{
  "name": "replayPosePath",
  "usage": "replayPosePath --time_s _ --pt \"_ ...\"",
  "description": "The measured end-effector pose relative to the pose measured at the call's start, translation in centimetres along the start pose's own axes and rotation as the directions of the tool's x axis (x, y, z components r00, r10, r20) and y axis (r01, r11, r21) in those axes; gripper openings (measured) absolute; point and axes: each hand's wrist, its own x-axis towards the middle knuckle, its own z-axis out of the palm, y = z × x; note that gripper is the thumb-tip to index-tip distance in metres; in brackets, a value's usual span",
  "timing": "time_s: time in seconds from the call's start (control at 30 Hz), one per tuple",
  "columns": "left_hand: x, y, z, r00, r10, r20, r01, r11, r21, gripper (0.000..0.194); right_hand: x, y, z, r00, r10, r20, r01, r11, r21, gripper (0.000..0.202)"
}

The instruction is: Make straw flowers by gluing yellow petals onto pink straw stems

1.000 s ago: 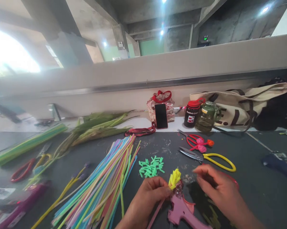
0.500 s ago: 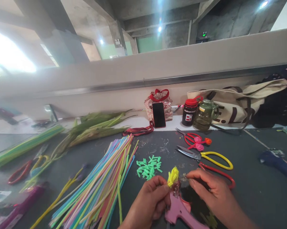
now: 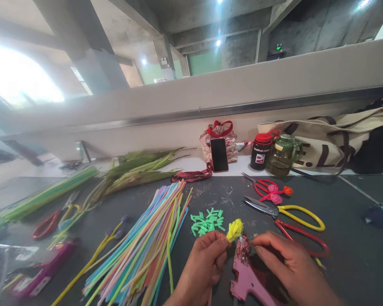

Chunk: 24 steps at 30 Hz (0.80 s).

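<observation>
My left hand pinches a small yellow flower-like bundle between thumb and fingertips. A pink hot glue gun is between my hands, its glue-crusted nozzle just right of the bundle. Beside that nozzle is my right hand, closed with thumb and forefinger together. What it holds, if anything, is too small to make out. A little pile of short green pieces lies beyond my left hand. To its left is a spread bundle of long pastel craft stems.
Large scissors with yellow and red handles lie beyond my right hand, near red scissors. A phone, a black bottle and a green jug stand at the back. Dried husks lie back left.
The view has shifted left, so things sit further right. The yellow bundle has tilted and moved off the glue gun's nozzle, which shows more clearly. My right hand remains beside it.
</observation>
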Motion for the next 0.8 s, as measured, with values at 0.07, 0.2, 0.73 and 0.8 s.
replayPosePath --time_s 0.07,0.2,0.73,0.8 --pt "-0.18 0.03 0.04 1.0 0.012 0.006 -0.012 1.0 -0.012 0.029 -0.07 -0.08 -0.14 1.0 0.005 -0.004 -0.005 1.0 -0.011 0.019" --pt "-0.22 -0.11 -0.06 0.999 0.054 0.01 -0.053 0.998 -0.032 0.024 -0.13 -0.08 -0.23 1.0 -0.001 -0.01 0.0 1.0 -0.03 0.017" --pt "0.4 -0.01 -0.13 0.995 0.084 -0.05 -0.091 0.983 -0.159 0.026 -0.11 0.42 0.29 0.995 -0.003 -0.096 0.008 0.998 0.056 0.018" --pt "0.56 -0.03 -0.27 0.994 0.086 -0.061 -0.095 0.981 -0.166 0.026 -0.13 0.34 0.35 0.996 0.01 -0.094 -0.003 0.997 0.071 0.018"
